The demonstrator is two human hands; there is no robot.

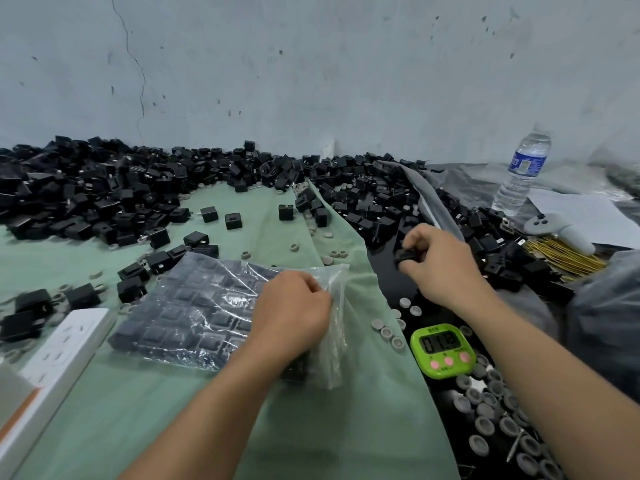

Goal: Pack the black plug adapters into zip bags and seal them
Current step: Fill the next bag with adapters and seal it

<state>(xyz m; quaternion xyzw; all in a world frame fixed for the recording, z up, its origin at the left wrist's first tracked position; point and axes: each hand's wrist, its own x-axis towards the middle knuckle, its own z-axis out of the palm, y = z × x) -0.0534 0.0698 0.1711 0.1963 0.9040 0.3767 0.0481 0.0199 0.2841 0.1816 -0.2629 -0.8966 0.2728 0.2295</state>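
A clear zip bag (194, 306) lies flat on the green cloth (277, 223), filled with rows of black plug adapters. My left hand (294, 313) pinches the bag's open right edge near the zip strip (337, 306). To the right, over the dark surface, my right hand (440, 265) is closed on a black plug adapter (403, 257). A large heap of loose black plug adapters (104, 192) runs along the wall from the left to the right. Several single adapters lie scattered on the cloth.
A green timer (441, 349) sits right of the bag, with grey round caps (491, 407) strewn below it. A white power strip (62, 355) lies at the left. A water bottle (523, 171), gold pins (561, 258) and white paper (585, 216) are at the right.
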